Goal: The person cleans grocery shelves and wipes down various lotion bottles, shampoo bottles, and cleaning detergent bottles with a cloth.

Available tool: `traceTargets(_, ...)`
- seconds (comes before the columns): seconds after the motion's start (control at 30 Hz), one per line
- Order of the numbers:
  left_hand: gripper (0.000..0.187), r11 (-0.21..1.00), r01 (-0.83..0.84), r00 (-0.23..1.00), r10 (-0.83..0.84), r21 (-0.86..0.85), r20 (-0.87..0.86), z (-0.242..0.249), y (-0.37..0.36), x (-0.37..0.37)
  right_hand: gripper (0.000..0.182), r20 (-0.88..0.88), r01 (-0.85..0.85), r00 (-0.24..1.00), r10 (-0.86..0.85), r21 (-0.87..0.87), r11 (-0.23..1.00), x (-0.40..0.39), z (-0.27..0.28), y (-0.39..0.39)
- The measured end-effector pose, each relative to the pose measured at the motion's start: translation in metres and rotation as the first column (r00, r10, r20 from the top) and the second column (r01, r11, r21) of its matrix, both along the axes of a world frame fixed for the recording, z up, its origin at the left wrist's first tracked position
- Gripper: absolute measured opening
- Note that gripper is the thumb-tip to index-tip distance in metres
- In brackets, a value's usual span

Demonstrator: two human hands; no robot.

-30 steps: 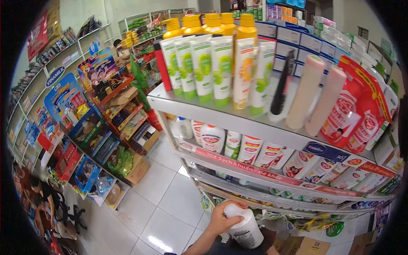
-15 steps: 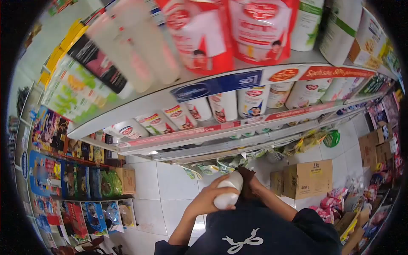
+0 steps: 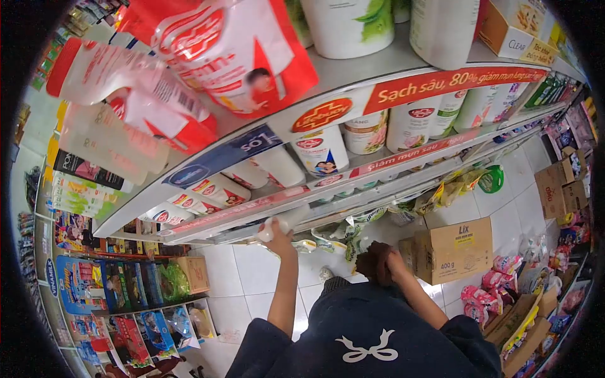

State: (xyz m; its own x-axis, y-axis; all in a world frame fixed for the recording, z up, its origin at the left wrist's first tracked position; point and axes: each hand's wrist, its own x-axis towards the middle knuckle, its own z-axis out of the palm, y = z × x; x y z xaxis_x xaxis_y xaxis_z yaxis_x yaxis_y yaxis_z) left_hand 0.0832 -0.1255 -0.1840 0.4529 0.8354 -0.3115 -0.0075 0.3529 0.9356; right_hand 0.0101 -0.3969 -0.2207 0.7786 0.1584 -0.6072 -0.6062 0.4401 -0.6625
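Note:
My left hand (image 3: 277, 238) is stretched out to the lower shelf, its fingers wrapped round a white bottle (image 3: 270, 230) at the shelf's front edge. My right hand (image 3: 396, 266) is closed on a crumpled dark brown cloth (image 3: 376, 262) in front of my body. Above my left hand, the middle shelf (image 3: 340, 179) carries a row of white bottles, among them a Lifebuoy bottle (image 3: 320, 152). Red and white refill pouches (image 3: 236, 57) stand on the upper shelf.
A Lix cardboard box (image 3: 459, 251) stands on the tiled floor to the right, with pink packets (image 3: 485, 299) near it. Shelves with hanging packs (image 3: 129, 286) are at the left. A green basket (image 3: 491, 179) lies farther back.
My left hand has moved forward and left with the white bottle, from near my body to the shelf. My right hand still holds the cloth, now slightly lower and farther right. The view has shifted.

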Motion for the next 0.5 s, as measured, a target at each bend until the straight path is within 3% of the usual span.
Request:
traceTargets(0.1, 0.048, 0.997, -0.011, 1.000, 0.011, 0.082, 0.000, -0.024, 0.012, 0.010, 0.029, 0.027, 0.060, 0.998, -0.057, -0.096, 0.994, -0.004, 0.003, -0.015)
traceTargets(0.2, 0.049, 0.993, 0.030, 1.000, -0.030, 0.115, -0.008, -0.024, 0.014, 0.013, 0.029, 0.059, 0.201, 0.977, -0.204, 0.052, 0.978, 0.008, -0.018, -0.036)
traceTargets(0.23, 0.050, 0.992, 0.049, 0.999, -0.048, 0.117, -0.008, -0.024, 0.015, 0.013, 0.028, 0.018, 0.254, 0.963, -0.268, 0.257, 0.932, 0.010, -0.021, -0.041)
traceTargets(0.37, 0.052, 0.942, 0.199, 0.979, -0.205, 0.271, -0.008, -0.063, 0.026, 0.020, 0.030, 0.102, 0.258, 0.958, -0.266, 0.085, 0.962, 0.023, -0.032, -0.053)
traceTargets(0.43, 0.048, 0.851, 0.130, 0.989, -0.076, 0.509, -0.126, -0.111, 0.040, 0.045, 0.029, 0.128, 0.270, 0.954, -0.271, 0.027, 0.962, 0.025, -0.032, -0.056)
traceTargets(0.5, 0.042, 0.635, 0.265, 0.954, -0.064, 0.726, -0.292, -0.123, 0.049, 0.062, 0.033, 0.080, 0.232, 0.965, -0.250, 0.185, 0.955, 0.025, -0.006, -0.057)
